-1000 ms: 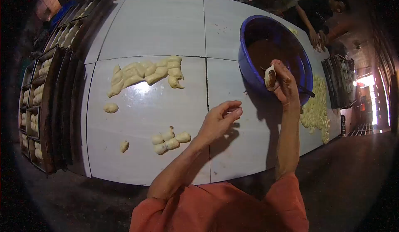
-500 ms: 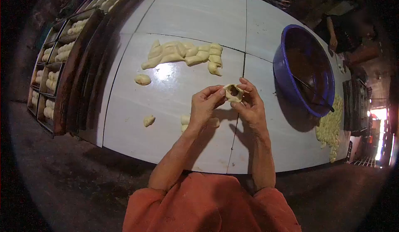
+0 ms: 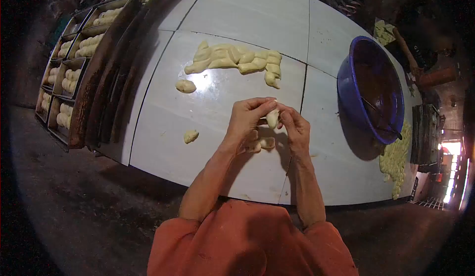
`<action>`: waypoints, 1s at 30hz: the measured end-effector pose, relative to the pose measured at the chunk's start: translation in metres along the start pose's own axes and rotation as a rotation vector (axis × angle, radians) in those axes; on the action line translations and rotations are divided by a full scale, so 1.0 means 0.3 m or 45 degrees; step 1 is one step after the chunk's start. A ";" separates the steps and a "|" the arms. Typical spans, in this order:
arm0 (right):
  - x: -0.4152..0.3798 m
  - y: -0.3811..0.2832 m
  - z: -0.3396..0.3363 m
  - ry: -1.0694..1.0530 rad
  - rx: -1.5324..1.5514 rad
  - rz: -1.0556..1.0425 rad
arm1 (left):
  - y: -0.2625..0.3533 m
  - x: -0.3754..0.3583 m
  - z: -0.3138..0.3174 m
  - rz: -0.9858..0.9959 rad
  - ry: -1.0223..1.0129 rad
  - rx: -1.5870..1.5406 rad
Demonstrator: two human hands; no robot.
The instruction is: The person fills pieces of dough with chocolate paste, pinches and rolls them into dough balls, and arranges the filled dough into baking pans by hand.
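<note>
Between both hands is a pale piece of dough (image 3: 272, 118), raised above the white tiled table (image 3: 222, 164). My left hand (image 3: 247, 120) pinches its left side, and my right hand (image 3: 295, 130) grips the right edge. Any filling inside is out of sight. Beneath my hands lie several shaped dough pieces (image 3: 267, 143), partly covered by the left hand. Farther back stretches a row of dough lumps (image 3: 237, 58) pressed side by side. A round dough piece (image 3: 186, 86) and a smaller dough scrap (image 3: 191, 136) sit to the left.
A large blue basin (image 3: 346, 78) with brown contents and a long-handled utensil (image 3: 371, 103) stands at the right. Behind it spreads more flattened dough (image 3: 396, 159). Stacked trays (image 3: 79, 122) with dough rolls line the left edge. A co-worker's arm (image 3: 405, 48) shows at the far right.
The dough was an open cup showing dark filling; now its edges are drawn together into a narrow closed shape. My hands have come closer together, and the view has shifted slightly.
</note>
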State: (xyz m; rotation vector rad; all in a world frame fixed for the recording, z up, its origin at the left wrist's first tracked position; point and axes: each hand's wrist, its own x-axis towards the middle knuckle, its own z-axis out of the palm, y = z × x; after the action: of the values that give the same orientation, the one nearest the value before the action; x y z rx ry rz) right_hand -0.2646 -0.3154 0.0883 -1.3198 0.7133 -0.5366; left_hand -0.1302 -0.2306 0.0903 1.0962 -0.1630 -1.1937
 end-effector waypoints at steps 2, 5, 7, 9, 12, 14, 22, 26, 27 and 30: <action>0.004 0.038 -0.030 -0.147 -0.075 -0.146 | 0.014 -0.007 -0.015 0.022 -0.016 0.021; 0.006 0.053 -0.043 -0.143 -0.218 -0.333 | 0.000 -0.020 -0.015 0.143 -0.048 0.209; 0.022 0.074 -0.036 -0.041 -0.157 -0.509 | -0.012 -0.033 -0.009 0.188 -0.084 0.258; 0.034 0.094 -0.017 -0.004 -0.254 -0.662 | -0.015 -0.033 -0.010 0.214 -0.080 0.261; 0.020 0.077 0.064 0.349 0.012 -0.562 | -0.044 -0.024 -0.016 0.285 -0.074 0.298; 0.032 0.134 0.041 0.276 -0.189 -0.672 | -0.083 -0.019 -0.029 0.366 -0.091 0.268; 0.017 0.080 -0.014 0.125 -0.426 -0.287 | -0.078 -0.054 -0.041 0.116 -0.002 0.457; -0.036 0.046 -0.060 -0.190 -0.672 -0.679 | -0.062 -0.081 -0.062 0.021 -0.099 0.473; -0.039 0.059 -0.070 -0.181 -0.627 -0.608 | -0.068 -0.094 -0.058 0.118 -0.050 0.557; -0.036 0.069 -0.079 -0.116 -0.478 -0.137 | -0.104 -0.110 -0.091 0.348 0.004 0.724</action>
State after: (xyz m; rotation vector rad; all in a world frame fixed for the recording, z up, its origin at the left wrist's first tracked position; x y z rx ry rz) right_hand -0.2902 -0.3198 0.0676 -1.7295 0.6913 -0.4380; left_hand -0.1478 -0.1865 0.0668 1.5110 -0.6592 -0.9163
